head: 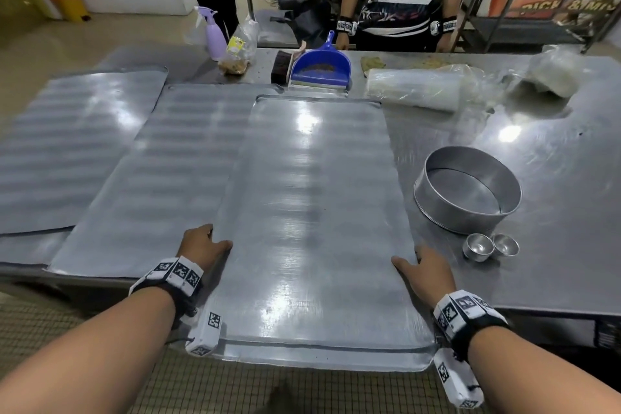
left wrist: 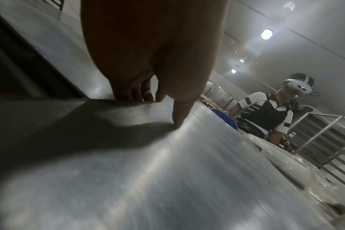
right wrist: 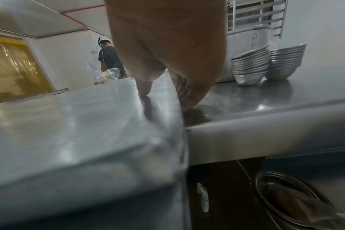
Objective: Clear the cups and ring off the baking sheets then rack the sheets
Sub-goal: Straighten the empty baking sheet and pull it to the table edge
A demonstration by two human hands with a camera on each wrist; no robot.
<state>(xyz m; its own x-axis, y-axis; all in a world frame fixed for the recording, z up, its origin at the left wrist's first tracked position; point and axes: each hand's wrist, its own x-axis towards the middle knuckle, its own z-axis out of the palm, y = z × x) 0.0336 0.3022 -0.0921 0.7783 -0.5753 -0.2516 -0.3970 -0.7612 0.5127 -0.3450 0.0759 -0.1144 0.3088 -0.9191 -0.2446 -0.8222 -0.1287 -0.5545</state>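
Left hand [head: 201, 245] and right hand [head: 423, 267] are gripping the top baking sheet [head: 312, 212] by its side edges, thumbs on top, as it is overhanging the tabletop [head: 554, 178], risking scraping or dragging the 2 sheets beneath.

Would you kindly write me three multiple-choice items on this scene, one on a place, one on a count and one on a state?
1. Where does the metal ring stand?
A. on the top baking sheet
B. on the table, right of the sheets
C. on the floor

2. How many baking sheets show on the table?
A. one
B. three
C. five

3. What are the hands doing?
A. gripping the top baking sheet by its side edges
B. lifting the cups
C. hanging idle

Answers: 1 B, the ring sits on bare table beside the cups; 2 B, three overlap; 3 A, left hand and right hand hold opposite edges.
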